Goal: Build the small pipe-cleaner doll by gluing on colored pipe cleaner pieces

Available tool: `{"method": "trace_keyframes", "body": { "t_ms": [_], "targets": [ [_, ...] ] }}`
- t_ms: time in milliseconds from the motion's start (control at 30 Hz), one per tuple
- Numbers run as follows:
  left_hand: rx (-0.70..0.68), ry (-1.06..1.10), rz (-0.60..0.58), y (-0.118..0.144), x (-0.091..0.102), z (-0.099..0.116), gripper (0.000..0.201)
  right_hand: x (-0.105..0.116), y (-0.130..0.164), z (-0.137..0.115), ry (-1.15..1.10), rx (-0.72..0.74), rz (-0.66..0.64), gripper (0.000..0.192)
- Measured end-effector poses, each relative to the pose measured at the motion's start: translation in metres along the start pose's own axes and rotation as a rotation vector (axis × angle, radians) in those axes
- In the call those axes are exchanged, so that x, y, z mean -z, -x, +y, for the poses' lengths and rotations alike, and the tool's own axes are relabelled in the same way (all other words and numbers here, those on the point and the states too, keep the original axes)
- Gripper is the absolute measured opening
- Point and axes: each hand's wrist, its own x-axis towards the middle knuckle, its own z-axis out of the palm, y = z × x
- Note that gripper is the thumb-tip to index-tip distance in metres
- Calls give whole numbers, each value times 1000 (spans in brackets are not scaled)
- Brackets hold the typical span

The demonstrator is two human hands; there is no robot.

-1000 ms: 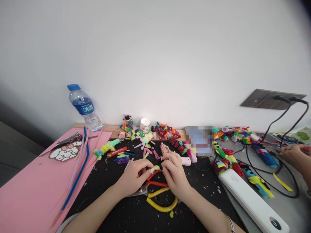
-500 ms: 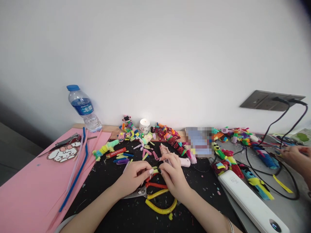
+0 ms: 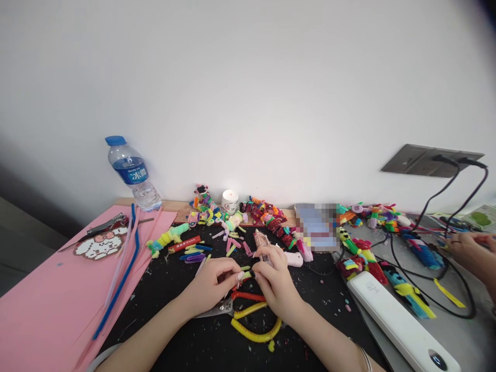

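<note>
A: Your left hand (image 3: 214, 285): thumb and forefinger pinched on a short green strip (image 3: 245, 268), over the black mat (image 3: 333, 297), straight in front of you

B: And your right hand (image 3: 277, 281)? Fingers bent, tips at the strip's other end — I can't tell whether they grip it or only come close

A: Agreed. Nearest you, the scissors (image 3: 259, 337) lie with red and yellow handles between your forearms; a yellow scrap (image 3: 272, 345) sits just beside the yellow loop

B: Beyond your hands, purple pieces (image 3: 195, 258) lie near a red box (image 3: 185, 245); farther back, a white cup (image 3: 230, 202) stands near the wall

A: Far left of you, a bottle (image 3: 134, 173) stands behind a pink sheet (image 3: 42, 310)

B: Far right — another person's hand (image 3: 465, 245), well apart from yours
</note>
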Motion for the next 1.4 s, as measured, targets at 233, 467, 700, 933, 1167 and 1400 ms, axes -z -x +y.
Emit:
{"method": "trace_keyframes", "body": {
  "t_ms": [233,467,700,933,1167,1400],
  "targets": [
    [9,57,7,-1,1,-2,31,0,3,3,-47,-75,4,14],
    [-42,-55,77,-1,1,-2,16,0,2,3,-74,-80,-24,16],
    [-223,-175,39,1,0,-5,10,4,0,-3,-73,-79,-131,16],
    [-280,-178,43,1,1,-7,13,6,-1,-4,-88,-88,-163,17],
    [-293,-182,41,0,0,-8,14,4,-1,-3,-95,-73,-142,17],
    [-215,-190,68,1,2,-6,10,5,-2,-2,-96,-74,-123,17]
  ]
}}
